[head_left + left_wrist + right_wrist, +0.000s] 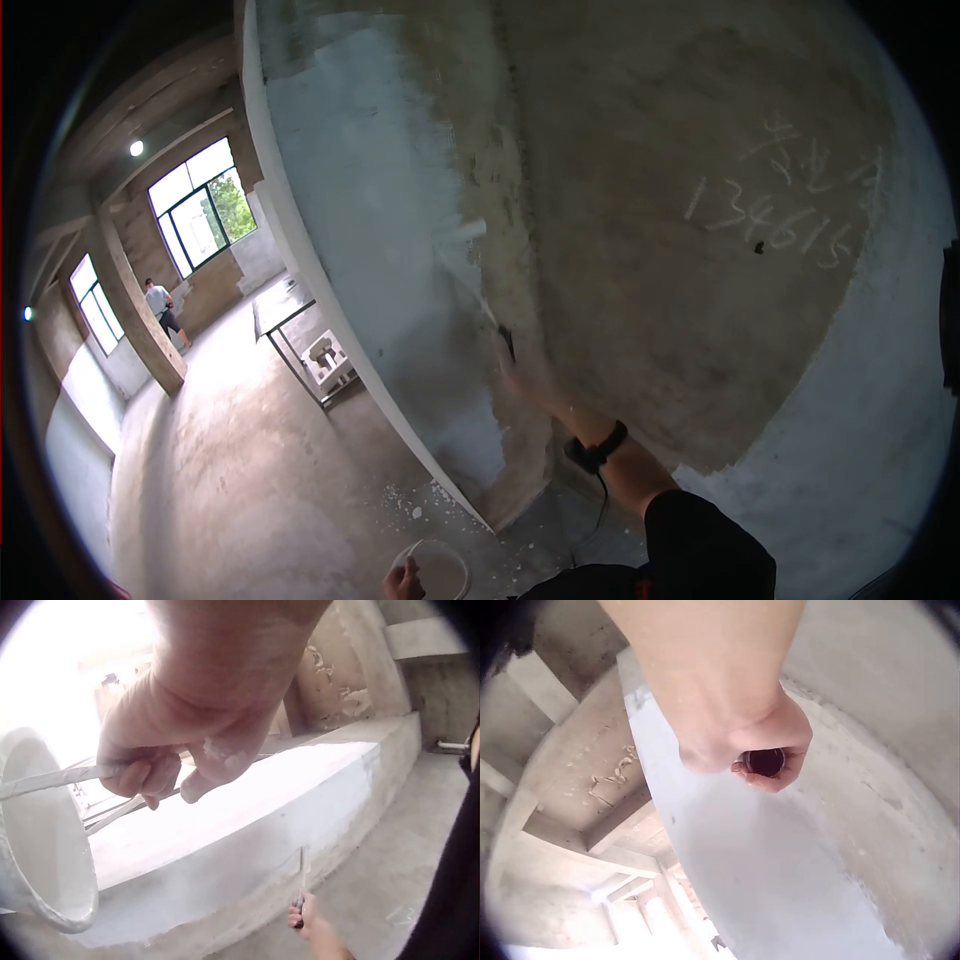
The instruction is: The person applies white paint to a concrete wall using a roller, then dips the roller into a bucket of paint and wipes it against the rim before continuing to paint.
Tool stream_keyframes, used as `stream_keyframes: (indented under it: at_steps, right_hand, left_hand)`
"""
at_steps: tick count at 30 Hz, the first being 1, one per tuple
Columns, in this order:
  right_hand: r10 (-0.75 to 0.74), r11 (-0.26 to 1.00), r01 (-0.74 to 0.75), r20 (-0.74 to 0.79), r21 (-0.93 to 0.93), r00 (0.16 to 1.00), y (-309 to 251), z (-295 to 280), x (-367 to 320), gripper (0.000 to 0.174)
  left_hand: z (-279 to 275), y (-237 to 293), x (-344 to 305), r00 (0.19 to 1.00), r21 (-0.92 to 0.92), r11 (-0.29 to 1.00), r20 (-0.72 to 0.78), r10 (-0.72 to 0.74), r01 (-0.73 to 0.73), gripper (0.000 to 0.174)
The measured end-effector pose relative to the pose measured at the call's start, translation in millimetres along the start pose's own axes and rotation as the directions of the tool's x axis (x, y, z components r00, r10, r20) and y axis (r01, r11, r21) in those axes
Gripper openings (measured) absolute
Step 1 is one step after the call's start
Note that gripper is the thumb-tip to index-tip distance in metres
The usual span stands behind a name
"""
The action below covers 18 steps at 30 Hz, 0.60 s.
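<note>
My right hand (525, 380) grips the dark handle of a scraper (487, 308), whose blade lies against the wall at the edge of the white coat (370, 180). From the right wrist view, the fingers of the right hand (742, 742) wrap round the handle's dark round end (765, 762). Low in the head view, my left hand (404, 580) holds the handle of a white bucket (466, 575). The left wrist view shows the left hand (202, 705) with curled fingers round that handle (60, 780), the bucket (49, 840) hanging beside it.
Bare brown plaster with chalk writing (770, 220) covers the wall at right. A table (283, 305) with a white stool-like object (328, 362) under it stands past the wall's edge. A person (163, 310) stands far back near the windows. White splatters (417, 512) dot the floor.
</note>
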State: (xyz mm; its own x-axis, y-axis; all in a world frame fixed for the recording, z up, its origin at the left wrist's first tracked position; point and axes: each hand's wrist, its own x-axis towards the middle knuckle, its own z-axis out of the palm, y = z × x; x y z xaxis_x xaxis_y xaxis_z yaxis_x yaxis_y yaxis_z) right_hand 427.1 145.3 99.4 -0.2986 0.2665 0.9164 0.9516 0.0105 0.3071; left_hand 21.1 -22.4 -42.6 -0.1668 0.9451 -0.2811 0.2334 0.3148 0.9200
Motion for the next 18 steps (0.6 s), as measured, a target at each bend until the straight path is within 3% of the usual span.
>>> stream_keyframes:
  at_steps: [1, 2, 4, 6, 8, 10, 12, 13, 15, 16, 18]
  right_hand:
    - [0.349, 0.820, -0.442, 0.293, 0.365, 0.890, 4, -24, 41, 0.034]
    - [0.464, 0.354, -0.797, 0.647, 0.490, 0.605, 10, -49, 84, 0.036]
    - [0.543, 0.578, -0.581, 0.261, 0.573, 0.798, 24, -10, 95, 0.039]
    - [0.487, 0.494, -0.565, 0.328, 0.661, 0.809, 43, -13, 135, 0.041]
    - [0.499, 0.514, -0.628, 0.391, 0.585, 0.773, 56, -17, 170, 0.036]
    - [0.480, 0.656, -0.528, 0.242, 0.540, 0.843, 67, -11, 199, 0.037]
    - [0.391, 0.774, -0.437, 0.197, 0.459, 0.899, 88, 15, 227, 0.043]
    - [0.388, 0.774, -0.434, 0.197, 0.461, 0.900, 94, 15, 245, 0.043]
    - [0.517, 0.627, -0.582, 0.282, 0.517, 0.808, 95, -5, 279, 0.046]
    - [0.520, 0.621, -0.585, 0.284, 0.521, 0.805, 92, -15, 285, 0.046]
    - [0.524, 0.528, -0.590, 0.312, 0.611, 0.793, 84, -27, 289, 0.049]
  left_hand:
    - [0, 4, -4, 1.000, -0.002, 1.000, -0.003, -0.003, 0.003, 0.045]
    - [1, 9, -8, 1.000, 0.014, 1.000, -0.004, 0.002, -0.001, 0.046]
    - [1, 8, -9, 1.000, 0.026, 1.000, -0.007, 0.005, -0.005, 0.046]
    - [1, 3, -8, 1.000, 0.027, 1.000, 0.005, 0.010, -0.010, 0.048]
    - [1, 4, -8, 1.000, 0.036, 0.999, 0.010, 0.023, -0.023, 0.048]
    - [0, 5, -8, 0.999, 0.046, 0.998, 0.016, 0.037, -0.038, 0.048]
    - [0, 6, -8, 0.998, 0.111, 0.992, 0.014, 0.059, -0.060, 0.049]
    - [1, 5, -7, 0.998, 0.108, 0.992, 0.013, 0.058, -0.059, 0.049]
    - [2, -2, -1, 0.999, 0.132, 0.990, 0.006, 0.040, -0.040, 0.048]
    - [3, -10, 8, 0.999, 0.138, 0.990, 0.001, 0.039, -0.039, 0.048]
    - [3, -16, 16, 0.979, 0.128, 0.970, 0.022, 0.204, -0.205, 0.051]
